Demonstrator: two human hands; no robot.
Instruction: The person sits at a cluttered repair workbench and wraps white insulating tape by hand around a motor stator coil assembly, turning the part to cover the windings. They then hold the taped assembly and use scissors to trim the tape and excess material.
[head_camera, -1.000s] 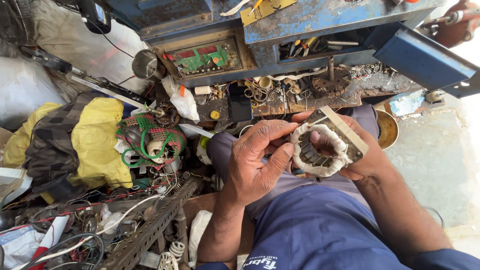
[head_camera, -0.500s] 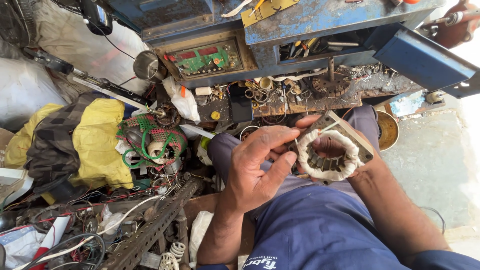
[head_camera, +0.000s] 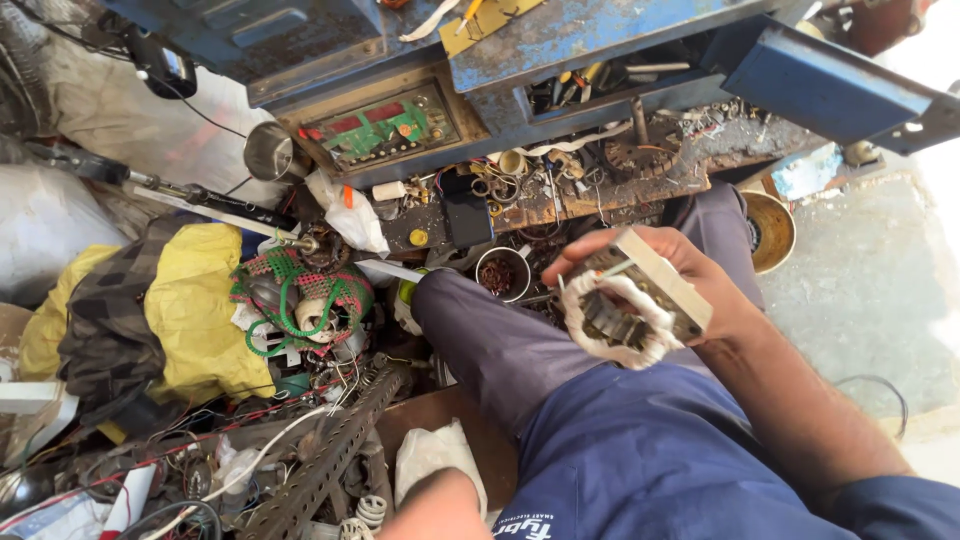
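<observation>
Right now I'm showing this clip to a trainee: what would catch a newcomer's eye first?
First, the motor stator wrapped in white tape, held up in the right hand above the person's lap. Next, the yellow cloth bundle at left, and the battered blue workbench across the top, littered with small parts.

Right hand (head_camera: 690, 275) raised, fingers curled; left forearm lowered.

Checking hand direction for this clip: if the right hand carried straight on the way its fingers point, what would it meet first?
The right hand, holding the motor winding, points up-left. First in that line is probably the small metal cup by the knee, though depth is unclear.
</observation>
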